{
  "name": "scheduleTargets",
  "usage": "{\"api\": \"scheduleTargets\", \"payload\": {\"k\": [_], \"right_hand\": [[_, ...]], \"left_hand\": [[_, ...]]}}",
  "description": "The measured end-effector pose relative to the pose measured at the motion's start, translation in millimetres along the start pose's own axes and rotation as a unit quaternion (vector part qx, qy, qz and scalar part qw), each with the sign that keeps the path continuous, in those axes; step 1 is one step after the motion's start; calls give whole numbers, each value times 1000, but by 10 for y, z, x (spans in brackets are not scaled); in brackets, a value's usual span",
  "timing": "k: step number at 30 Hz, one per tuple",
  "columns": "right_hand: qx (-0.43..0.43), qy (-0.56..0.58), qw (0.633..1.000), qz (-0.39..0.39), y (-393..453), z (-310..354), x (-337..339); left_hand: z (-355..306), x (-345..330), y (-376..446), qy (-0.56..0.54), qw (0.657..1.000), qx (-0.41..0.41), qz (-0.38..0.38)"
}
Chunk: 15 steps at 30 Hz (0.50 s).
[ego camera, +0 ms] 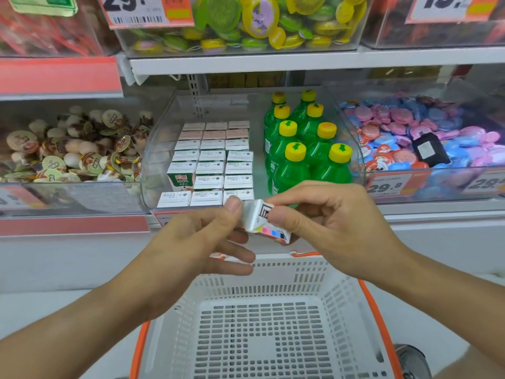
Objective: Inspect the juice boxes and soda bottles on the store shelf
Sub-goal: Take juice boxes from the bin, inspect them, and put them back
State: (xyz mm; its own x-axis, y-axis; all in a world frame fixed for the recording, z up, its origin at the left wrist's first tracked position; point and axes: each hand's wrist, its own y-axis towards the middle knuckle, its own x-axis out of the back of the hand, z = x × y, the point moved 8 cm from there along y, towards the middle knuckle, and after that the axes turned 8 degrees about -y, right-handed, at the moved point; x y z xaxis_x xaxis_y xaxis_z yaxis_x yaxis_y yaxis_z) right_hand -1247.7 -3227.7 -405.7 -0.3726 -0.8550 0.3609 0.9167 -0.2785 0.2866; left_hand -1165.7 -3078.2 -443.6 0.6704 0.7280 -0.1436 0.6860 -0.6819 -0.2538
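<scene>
A small white juice box (259,220) with a black barcode and coloured print squares sits tilted between both hands, in front of the shelf. My left hand (207,236) pinches its left end with thumb and forefinger. My right hand (322,222) grips its right side. Behind them, a clear bin (153,149) holds rows of white juice boxes (213,162), one standing higher with a green "100%" label (179,179). To their right stand several green soda bottles (306,149) with yellow caps.
A white perforated shopping basket (341,291) with orange trim sits below my hands. Neighbouring bins hold round snack cups at left (73,149) and pink and blue packs at right (426,132). Price tags read 29.8 (385,186).
</scene>
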Motion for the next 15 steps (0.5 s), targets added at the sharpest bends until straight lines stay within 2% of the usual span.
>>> {"api": "scheduleTargets", "payload": {"k": [3,6,15], "right_hand": [[-13,-9,1000,26,-45,-50,-72],[-21,6,998,61,-73,-95,-124],[11,-3,998,59,-43,-42,-99]], "left_hand": [[47,-121,-24,-87,993,47,65],[23,-130,-26,-148,984,55,86],[15,-128,1,-188,973,54,125]]}}
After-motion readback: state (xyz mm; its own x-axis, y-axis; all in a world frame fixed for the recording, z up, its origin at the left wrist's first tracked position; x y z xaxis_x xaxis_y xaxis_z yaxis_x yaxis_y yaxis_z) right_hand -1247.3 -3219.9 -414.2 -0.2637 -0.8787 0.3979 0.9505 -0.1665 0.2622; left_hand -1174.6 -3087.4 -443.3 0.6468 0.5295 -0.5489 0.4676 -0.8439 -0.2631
